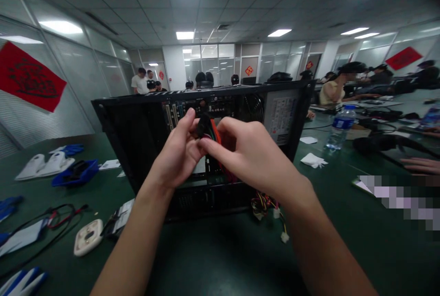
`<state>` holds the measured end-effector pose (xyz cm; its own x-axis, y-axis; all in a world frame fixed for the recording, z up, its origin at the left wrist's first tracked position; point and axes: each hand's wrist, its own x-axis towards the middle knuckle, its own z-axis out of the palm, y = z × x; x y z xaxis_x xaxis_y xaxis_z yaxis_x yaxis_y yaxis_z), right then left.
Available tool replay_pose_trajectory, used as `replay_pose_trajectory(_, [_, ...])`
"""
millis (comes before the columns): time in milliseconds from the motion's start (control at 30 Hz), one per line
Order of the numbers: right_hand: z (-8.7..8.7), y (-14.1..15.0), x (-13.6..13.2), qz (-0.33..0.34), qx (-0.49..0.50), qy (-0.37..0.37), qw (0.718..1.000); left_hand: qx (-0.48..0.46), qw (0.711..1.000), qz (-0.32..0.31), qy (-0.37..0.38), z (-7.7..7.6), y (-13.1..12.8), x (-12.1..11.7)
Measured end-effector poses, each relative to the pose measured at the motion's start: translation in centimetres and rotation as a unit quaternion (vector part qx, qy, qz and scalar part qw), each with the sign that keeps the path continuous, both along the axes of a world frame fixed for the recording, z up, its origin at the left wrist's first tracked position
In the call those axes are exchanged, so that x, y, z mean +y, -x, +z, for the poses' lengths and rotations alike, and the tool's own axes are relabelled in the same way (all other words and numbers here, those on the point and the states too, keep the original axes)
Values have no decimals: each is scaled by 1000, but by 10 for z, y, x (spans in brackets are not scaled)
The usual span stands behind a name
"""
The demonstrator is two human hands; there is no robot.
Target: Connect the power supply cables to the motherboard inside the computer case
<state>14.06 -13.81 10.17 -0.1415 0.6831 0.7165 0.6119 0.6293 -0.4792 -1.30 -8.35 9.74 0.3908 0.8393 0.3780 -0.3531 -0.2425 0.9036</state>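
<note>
A black computer case [115, 138] stands upright on the table with its open side facing me. In front of its opening, my left hand [182, 151] is closed, its curled fingers at the black end of a bundle of power cables [215, 131]. My right hand [252, 145] pinches the same bundle from the right, thumb over the orange, green and dark wires. The hands hide the lower part of the bundle. Behind them show a motherboard [216, 105] and, at the upper right of the case, a silver power supply [282, 115].
Loose wires with white plugs [276, 212] hang over the case's lower right edge. To the left lie a blue tray [77, 173], a pale square object [88, 237] and black cables [62, 222]. A water bottle [341, 126] and tissue [313, 160] stand right, near a co-worker's hand [422, 165].
</note>
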Motion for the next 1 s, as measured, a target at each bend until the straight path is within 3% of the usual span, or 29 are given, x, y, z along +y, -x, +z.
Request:
replay_pose_trajectory(300, [4,-35,4,116,190,35,974,-14,999,-9,28,-6,-9,-4])
replay_pose_trajectory(467, [2,-38,3,153,158,95,971,-16,999,18,32,-8,-11,-6])
replay_pose_trajectory(767, [-1,-40,12,200,153,163,954,12,994,97,-41,-6,-10,-11])
replay_pose_trajectory(1000, [-6,-37,22,226,180,163,944,21,989,130,-61,-6,-9,-10])
